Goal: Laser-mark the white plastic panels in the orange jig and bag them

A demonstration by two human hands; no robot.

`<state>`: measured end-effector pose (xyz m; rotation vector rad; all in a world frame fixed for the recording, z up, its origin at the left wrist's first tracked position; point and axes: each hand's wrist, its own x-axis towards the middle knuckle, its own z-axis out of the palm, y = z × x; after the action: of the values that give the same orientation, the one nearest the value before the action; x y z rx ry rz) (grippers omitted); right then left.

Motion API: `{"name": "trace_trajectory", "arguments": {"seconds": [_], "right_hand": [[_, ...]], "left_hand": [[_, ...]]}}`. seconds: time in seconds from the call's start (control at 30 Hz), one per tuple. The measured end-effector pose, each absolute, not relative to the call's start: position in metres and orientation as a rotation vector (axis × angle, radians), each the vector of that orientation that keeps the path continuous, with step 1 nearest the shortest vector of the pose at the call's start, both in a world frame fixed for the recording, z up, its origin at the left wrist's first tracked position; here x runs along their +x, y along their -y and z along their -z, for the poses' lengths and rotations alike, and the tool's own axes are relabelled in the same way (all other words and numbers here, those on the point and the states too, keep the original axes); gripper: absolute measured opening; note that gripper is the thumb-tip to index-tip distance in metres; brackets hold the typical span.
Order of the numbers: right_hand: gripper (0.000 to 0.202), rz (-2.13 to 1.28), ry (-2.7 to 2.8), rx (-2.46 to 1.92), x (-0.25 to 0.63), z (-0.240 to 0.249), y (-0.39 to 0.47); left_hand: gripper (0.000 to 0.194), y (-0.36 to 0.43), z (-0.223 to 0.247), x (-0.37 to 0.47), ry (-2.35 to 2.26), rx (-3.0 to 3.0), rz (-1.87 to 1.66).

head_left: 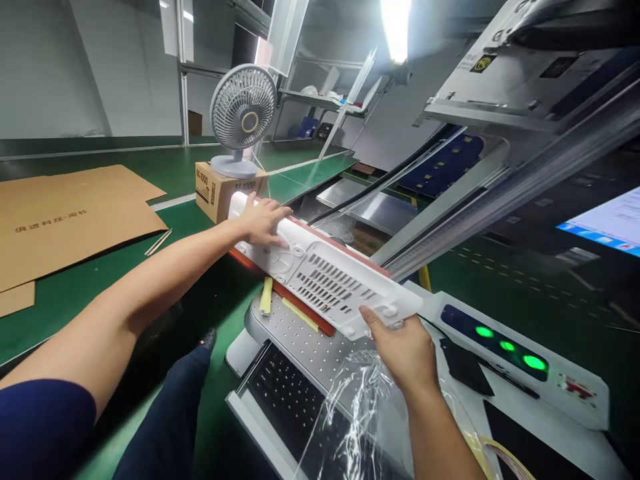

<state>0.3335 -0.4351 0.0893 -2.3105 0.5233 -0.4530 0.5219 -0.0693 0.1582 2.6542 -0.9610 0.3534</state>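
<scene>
A long white plastic housing [330, 280] with slotted vents is held tilted in front of me. My left hand [263, 220] grips its far left end, fingers over the upper edge and thumb on the face. My right hand [405, 343] closes on the near right end, thumb on the face. Clear plastic film [363, 400] hangs just below my right hand; whether the fingers hold it too I cannot tell. Under the housing, an orange-red base [305, 313] with yellow tape [267, 297] shows on a grey perforated plate [345, 353].
A keyboard [285, 387] lies in a tray under the plate. To the right is a white panel with green lit buttons [507, 347]. A machine head [525, 73] hangs at upper right. Left are cardboard [75, 220] and a fan [243, 113] on a box [210, 193].
</scene>
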Motion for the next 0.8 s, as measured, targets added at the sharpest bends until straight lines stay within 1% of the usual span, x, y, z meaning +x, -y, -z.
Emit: {"name": "trace_trajectory", "arguments": {"seconds": [0.13,0.37,0.5,0.57,0.6,0.67,0.73,0.8], "right_hand": [[0.077,0.348,-0.493,-2.234,0.34,-0.082,0.441],[0.073,0.419,-0.393,-2.163,0.344,-0.065,0.449],[0.071,0.377,-0.438,-2.227,0.337,-0.074,0.44],[0.075,0.351,-0.48,-2.21,0.321,-0.083,0.433],[0.078,0.349,-0.494,-2.167,0.308,-0.089,0.43],[0.085,0.362,-0.516,-2.059,0.27,-0.103,0.426],[0.087,0.359,-0.546,-1.995,0.219,-0.118,0.425],[0.086,0.299,-0.569,-1.97,0.158,-0.13,0.424]], "left_hand": [[0.096,0.074,-0.151,0.528,0.928,2.609,-0.426],[0.098,0.072,-0.153,0.527,0.941,2.603,-0.434],[0.103,0.076,-0.158,0.513,0.88,2.659,-0.424],[0.105,0.078,-0.157,0.492,0.786,2.654,-0.448],[0.103,0.079,-0.154,0.476,0.737,2.634,-0.479],[0.089,0.082,-0.141,0.435,0.67,2.544,-0.566],[0.064,0.085,-0.118,0.383,0.66,2.406,-0.636],[0.044,0.089,-0.087,0.327,0.706,2.28,-0.624]]}}
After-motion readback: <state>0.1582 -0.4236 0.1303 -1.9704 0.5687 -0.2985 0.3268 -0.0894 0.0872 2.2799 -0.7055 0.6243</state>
